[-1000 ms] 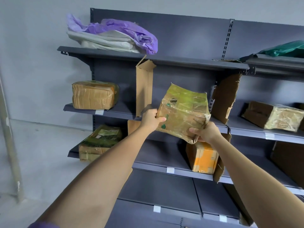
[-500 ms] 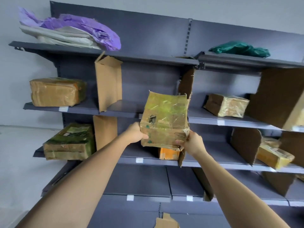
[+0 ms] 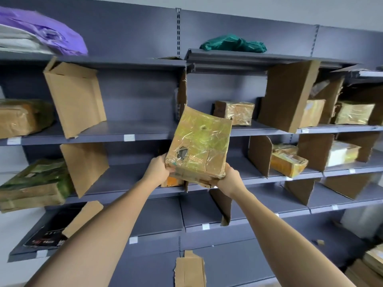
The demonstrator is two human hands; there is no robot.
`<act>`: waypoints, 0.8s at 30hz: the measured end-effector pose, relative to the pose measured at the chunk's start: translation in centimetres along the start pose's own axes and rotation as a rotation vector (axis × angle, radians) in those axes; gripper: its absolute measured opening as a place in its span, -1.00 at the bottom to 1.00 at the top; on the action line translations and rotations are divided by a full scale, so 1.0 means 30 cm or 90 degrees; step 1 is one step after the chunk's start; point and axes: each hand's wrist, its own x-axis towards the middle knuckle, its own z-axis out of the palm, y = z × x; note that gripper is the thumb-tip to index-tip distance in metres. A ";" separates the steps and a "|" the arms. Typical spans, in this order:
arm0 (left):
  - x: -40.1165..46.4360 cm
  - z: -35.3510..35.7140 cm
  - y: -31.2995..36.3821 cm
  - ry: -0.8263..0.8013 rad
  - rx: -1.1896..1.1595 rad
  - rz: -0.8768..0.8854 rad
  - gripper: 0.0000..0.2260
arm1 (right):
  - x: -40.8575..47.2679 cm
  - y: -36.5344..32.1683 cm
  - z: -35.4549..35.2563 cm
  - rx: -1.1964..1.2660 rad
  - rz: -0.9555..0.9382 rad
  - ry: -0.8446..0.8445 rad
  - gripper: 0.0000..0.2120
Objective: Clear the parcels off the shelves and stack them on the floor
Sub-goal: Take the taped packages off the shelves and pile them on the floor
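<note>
Both hands grip one parcel (image 3: 199, 148) by its lower corners, the left hand (image 3: 158, 169) at the bottom-left corner, the right hand (image 3: 229, 180) at the bottom-right, fingers curled round the edges. The parcel, wrapped in yellowish film, is held in the air at the centre of the frame, tilted, in front of the grey shelves (image 3: 128, 129). More parcels lie on the shelves at left and right, between cardboard dividers (image 3: 74, 96). A purple bag (image 3: 51, 34) sits at the upper left, a green bag (image 3: 234, 43) at top centre.
</note>
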 end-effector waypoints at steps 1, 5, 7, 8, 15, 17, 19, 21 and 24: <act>-0.005 0.026 0.015 -0.002 -0.007 0.006 -0.66 | -0.006 0.022 -0.017 -0.002 0.002 0.005 -0.50; -0.022 0.121 0.087 -0.031 -0.026 0.010 -0.64 | -0.030 0.108 -0.088 0.008 0.024 0.011 -0.57; -0.016 0.166 0.120 -0.051 -0.031 0.010 -0.65 | -0.034 0.151 -0.124 0.012 0.037 0.015 -0.58; -0.009 0.190 0.136 -0.057 -0.029 0.012 -0.65 | -0.035 0.171 -0.142 0.014 0.040 0.021 -0.58; 0.097 0.388 0.267 -0.123 0.010 0.012 -0.69 | -0.013 0.338 -0.276 -0.006 0.096 0.053 -0.66; 0.139 0.460 0.311 -0.155 0.014 0.031 -0.69 | -0.009 0.392 -0.316 -0.013 0.124 0.073 -0.69; 0.184 0.531 0.352 -0.182 0.017 0.043 -0.67 | -0.009 0.442 -0.362 -0.032 0.158 0.084 -0.75; 0.228 0.612 0.381 -0.211 0.015 0.057 -0.64 | -0.013 0.486 -0.411 -0.051 0.177 0.093 -0.82; 0.275 0.736 0.425 -0.274 0.014 0.074 -0.63 | -0.023 0.550 -0.486 -0.091 0.219 0.094 -0.76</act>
